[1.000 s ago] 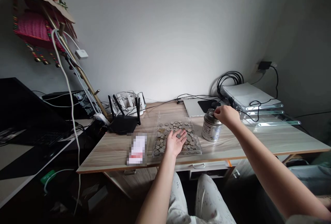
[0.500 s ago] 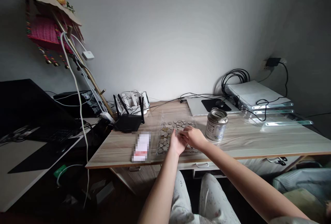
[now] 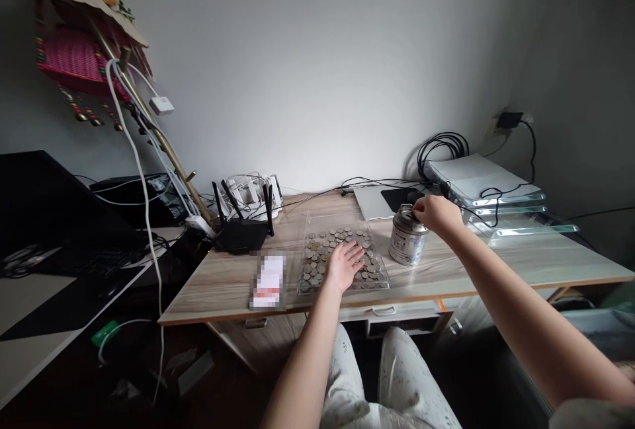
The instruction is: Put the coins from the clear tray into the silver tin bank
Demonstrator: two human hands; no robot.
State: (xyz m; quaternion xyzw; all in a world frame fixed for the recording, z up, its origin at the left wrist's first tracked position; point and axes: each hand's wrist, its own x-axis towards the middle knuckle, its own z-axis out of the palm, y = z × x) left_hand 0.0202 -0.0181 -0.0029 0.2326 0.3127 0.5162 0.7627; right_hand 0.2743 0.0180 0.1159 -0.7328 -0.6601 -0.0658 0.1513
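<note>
A clear tray (image 3: 301, 281) on the desk carries many silver-coloured coins (image 3: 313, 275) and some yellowish ones. Over it, my left hand (image 3: 343, 266) is open, palm up, fingers stretched to the right; no coin can be made out on the palm. To the tray's right stands a worn metal tin (image 3: 407, 244) with a lid on top. My right hand (image 3: 436, 214) is at the right side of that lid, thumb and fingers pinched together and touching or nearly touching it. Whatever sits between those fingertips is hidden.
A black router (image 3: 243, 234) with upright antennas stands behind a blurred white paper or phone-shaped item (image 3: 268, 281). At the back are a silver laptop (image 3: 370, 203), a dark mouse pad (image 3: 397, 199) and stacked clear-edged panels (image 3: 489, 181). Cables run along the wall.
My right hand has left my left hand and moved right and up to the tin's lid. My left hand has stayed over the tray, its fingers now spread. The view has shifted slightly.
</note>
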